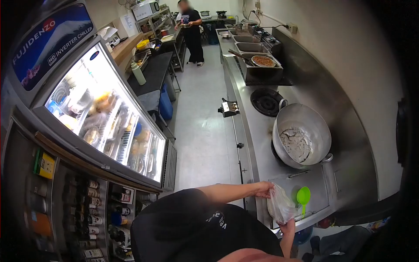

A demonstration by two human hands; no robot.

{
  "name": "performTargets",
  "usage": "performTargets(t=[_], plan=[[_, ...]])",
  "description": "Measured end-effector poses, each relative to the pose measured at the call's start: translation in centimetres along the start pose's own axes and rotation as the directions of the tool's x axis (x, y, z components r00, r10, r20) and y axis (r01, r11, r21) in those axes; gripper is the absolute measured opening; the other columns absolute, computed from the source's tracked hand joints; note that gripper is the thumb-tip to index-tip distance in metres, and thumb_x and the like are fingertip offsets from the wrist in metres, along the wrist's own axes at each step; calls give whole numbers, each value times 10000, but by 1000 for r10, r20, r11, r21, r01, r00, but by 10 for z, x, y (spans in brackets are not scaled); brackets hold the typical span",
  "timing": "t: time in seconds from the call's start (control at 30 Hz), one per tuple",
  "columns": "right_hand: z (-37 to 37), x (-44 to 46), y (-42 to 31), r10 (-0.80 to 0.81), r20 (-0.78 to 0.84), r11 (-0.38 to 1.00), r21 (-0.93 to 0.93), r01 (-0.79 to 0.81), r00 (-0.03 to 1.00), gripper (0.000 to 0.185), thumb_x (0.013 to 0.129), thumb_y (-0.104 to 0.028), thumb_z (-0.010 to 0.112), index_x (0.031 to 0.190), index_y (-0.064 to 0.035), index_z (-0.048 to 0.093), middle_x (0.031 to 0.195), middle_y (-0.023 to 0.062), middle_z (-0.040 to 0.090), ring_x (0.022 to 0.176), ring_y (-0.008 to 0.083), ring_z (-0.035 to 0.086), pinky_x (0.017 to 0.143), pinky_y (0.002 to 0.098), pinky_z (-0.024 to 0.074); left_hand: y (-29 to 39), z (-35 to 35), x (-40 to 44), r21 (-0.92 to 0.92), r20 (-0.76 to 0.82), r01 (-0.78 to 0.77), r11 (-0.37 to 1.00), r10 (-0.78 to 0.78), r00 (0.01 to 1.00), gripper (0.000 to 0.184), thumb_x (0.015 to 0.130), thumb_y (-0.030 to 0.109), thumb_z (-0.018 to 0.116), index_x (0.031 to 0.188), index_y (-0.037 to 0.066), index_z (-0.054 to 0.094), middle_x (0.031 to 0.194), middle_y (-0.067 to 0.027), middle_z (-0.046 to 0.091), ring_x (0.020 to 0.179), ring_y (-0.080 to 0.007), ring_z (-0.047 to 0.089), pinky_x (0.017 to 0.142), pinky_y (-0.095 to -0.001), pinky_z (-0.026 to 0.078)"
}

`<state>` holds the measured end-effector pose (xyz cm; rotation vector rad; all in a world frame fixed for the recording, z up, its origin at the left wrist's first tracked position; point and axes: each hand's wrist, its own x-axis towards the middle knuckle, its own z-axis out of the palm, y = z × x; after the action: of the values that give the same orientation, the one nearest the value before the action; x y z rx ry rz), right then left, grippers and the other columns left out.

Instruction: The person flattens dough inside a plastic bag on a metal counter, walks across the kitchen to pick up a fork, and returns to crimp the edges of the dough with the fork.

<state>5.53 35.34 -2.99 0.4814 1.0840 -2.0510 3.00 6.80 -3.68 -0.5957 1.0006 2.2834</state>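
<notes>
A clear plastic bag with something pale in it hangs between my two hands at the near edge of the steel counter. My left hand grips its upper corner, fingers closed on the plastic. At the lower end, my right hand is closed round the bag's other corner. What fills the bag I cannot make out. Just right of it, a bright green plastic scoop lies on the counter with its handle toward me. Beyond stands a large metal pot, with white residue on its bottom.
Past the pot are a black burner, a tray of brown food and steel basins. A lit glass-door chiller stands left, above shelves of bottles. Another person stands down the aisle holding a dish.
</notes>
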Motion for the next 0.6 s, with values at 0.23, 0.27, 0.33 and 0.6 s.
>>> performTargets(t=[0.23,0.27,0.33,0.6], plan=[[-26,8,27,-54,-181,992,105,74,982,348,912,-398,522,1116,-122,577,1026,61,634,864,233,614,694,392,518,-5,26,7,-44,-188,63,997,-70,980,224,916,300,461,872,149,620,675,-27,588,660,-189,608,608,-410,523],[-62,22,35,-89,-137,973,201,116,987,373,907,-420,524,1125,-122,574,1045,72,639,857,229,627,685,367,530,-3,24,4,-41,-192,73,996,-79,978,224,916,300,461,872,149,620,675,-27,588,660,-189,608,608,-410,523],[-66,14,35,-107,142,965,255,68,984,281,913,-358,509,1036,-114,572,914,68,626,819,219,627,717,395,544,-6,22,1,55,-131,127,990,-119,984,216,899,317,501,914,119,589,761,-14,536,654,-180,537,620,-384,486],[-28,-23,-3,-126,-331,969,163,188,935,302,906,-302,503,1086,-61,529,974,96,580,871,255,592,784,377,499,-3,13,-10,108,-191,126,986,-104,976,387,836,387,561,1061,77,615,959,-85,606,870,-231,603,725,-393,493]])
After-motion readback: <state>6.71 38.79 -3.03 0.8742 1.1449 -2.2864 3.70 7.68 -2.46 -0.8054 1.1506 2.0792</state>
